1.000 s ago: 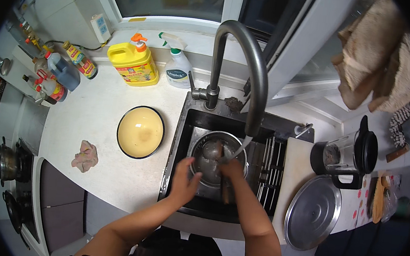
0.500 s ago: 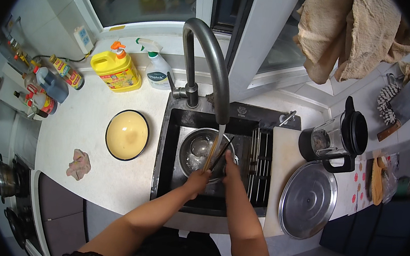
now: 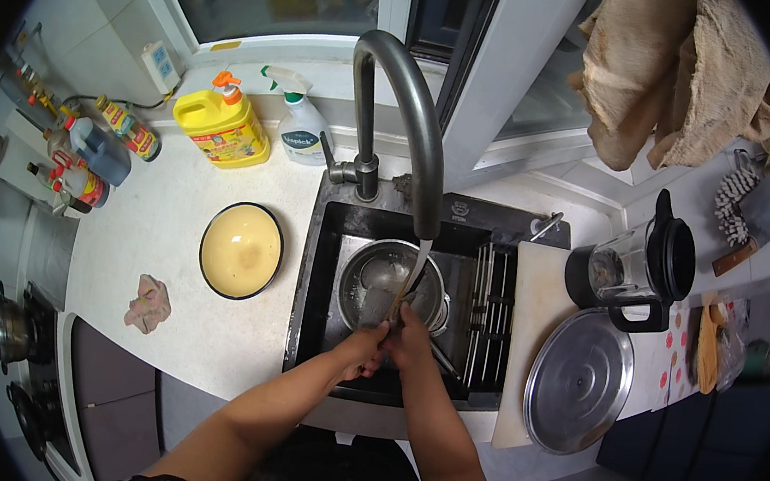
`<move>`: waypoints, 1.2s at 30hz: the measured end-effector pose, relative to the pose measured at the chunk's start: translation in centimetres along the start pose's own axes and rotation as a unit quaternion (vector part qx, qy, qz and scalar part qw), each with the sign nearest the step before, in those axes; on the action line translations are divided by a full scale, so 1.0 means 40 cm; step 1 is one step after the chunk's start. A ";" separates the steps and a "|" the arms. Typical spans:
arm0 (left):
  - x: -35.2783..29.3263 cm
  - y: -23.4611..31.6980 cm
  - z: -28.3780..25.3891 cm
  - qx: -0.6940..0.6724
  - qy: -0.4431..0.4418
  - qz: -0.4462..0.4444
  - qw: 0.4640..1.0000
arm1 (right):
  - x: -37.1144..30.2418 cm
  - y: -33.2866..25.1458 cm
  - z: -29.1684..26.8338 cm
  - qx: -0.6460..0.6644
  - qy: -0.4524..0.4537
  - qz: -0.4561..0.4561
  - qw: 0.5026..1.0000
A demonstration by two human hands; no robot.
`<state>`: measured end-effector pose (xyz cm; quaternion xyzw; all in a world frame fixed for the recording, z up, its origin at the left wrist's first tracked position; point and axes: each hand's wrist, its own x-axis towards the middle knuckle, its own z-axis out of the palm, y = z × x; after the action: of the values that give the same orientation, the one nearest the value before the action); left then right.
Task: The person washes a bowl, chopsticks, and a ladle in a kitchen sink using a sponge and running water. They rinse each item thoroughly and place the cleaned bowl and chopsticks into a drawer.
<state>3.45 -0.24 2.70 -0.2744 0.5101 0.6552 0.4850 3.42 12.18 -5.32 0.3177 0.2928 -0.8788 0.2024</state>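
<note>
Both hands are over the sink, close together in front of the faucet. My left hand is closed round the lower ends of some chopsticks. My right hand is closed beside it on the same chopsticks, its thumb pointing up along them. Water from the faucet falls onto their upper ends. Beneath them a round metal pot stands in the dark sink, with water in it. My fingers hide how many chopsticks there are. A metal handle shows to the right of my right hand.
A yellow bowl and a crumpled cloth lie on the left counter. Behind stand a yellow jug and a spray bottle. On the right are a rack, a cutting board, a metal lid and a blender.
My right hand has moved left and nearer to me, against my left hand. The chopsticks show less of their length. The whole view has shifted slightly.
</note>
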 end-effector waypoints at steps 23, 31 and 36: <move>-0.112 -0.028 0.029 0.165 0.089 0.055 0.981 | 0.113 -0.104 0.031 -0.167 0.260 -0.043 0.950; -0.058 0.012 -0.025 0.001 0.063 0.008 0.998 | 0.011 -0.011 0.153 -0.199 0.191 0.065 0.959; -0.142 -0.005 0.024 0.001 0.010 -0.036 0.999 | 0.181 -0.066 -0.001 -0.169 0.279 -0.068 0.943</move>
<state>5.92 -1.35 7.81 -0.2986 0.5055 0.6342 0.5032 -3.19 12.94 -9.23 0.4908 0.5025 -0.7042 0.1033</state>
